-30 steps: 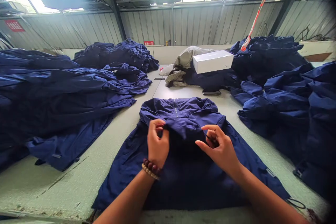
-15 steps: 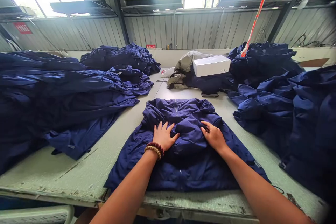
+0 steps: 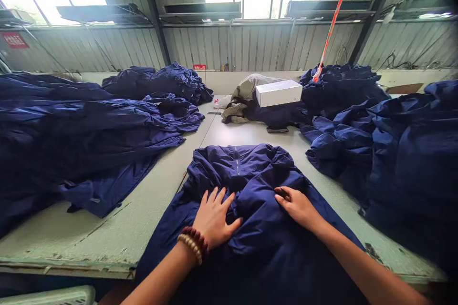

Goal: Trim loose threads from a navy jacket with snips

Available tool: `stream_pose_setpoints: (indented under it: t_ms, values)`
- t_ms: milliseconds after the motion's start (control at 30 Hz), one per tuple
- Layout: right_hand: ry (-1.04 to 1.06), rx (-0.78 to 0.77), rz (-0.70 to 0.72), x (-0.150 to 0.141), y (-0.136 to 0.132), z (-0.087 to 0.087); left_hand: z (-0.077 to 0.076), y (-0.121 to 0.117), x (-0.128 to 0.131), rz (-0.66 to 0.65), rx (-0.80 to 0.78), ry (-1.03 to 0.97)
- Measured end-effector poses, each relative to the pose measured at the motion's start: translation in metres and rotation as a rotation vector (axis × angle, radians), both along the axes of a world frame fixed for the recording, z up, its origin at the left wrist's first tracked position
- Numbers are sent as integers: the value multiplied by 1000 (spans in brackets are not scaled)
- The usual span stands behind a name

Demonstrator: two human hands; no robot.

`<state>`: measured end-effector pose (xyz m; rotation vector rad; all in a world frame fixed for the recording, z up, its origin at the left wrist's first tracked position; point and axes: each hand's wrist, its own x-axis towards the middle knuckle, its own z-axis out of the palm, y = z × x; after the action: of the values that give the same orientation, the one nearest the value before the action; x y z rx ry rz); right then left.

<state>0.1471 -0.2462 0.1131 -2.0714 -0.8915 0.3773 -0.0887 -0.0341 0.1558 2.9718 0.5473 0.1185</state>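
A navy blue jacket [image 3: 265, 248] with a short zip at its collar lies in front of me, its lower part reaching past the table's near edge. My left hand [image 3: 214, 219], with two beaded bracelets [image 3: 194, 244] at the wrist, rests flat on the jacket's left side, fingers spread. On the right side of the jacket, my right hand [image 3: 298, 207] has its fingers curled in toward the thumb at a raised fold of cloth. The tips of those fingers are partly hidden.
Navy garments are heaped on the table [image 3: 150, 186] at left [image 3: 107, 138] and right [image 3: 404, 147]. Farther back, a white box [image 3: 279, 93] sits on grey and dark cloth, with a dark phone-like object [image 3: 277, 129] before it. A red-and-white cord [image 3: 334, 21] hangs at right.
The jacket has come toward me with both hands on it, and its bottom edge has passed over the table's near edge. The camera view has shifted slightly.
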Motion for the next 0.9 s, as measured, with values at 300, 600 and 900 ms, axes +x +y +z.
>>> stream_pose_setpoints:
  t_ms: [300,600,900]
  values:
    - [236,87,23,-45,-63,-1,-17,-34,-48,-44,2,-255]
    - [-136,180,-79,-13,-18,53,45,9,51,-69,85,-301]
    - [-532,56,-119,49,90,26,20,56,114,11,6,-220]
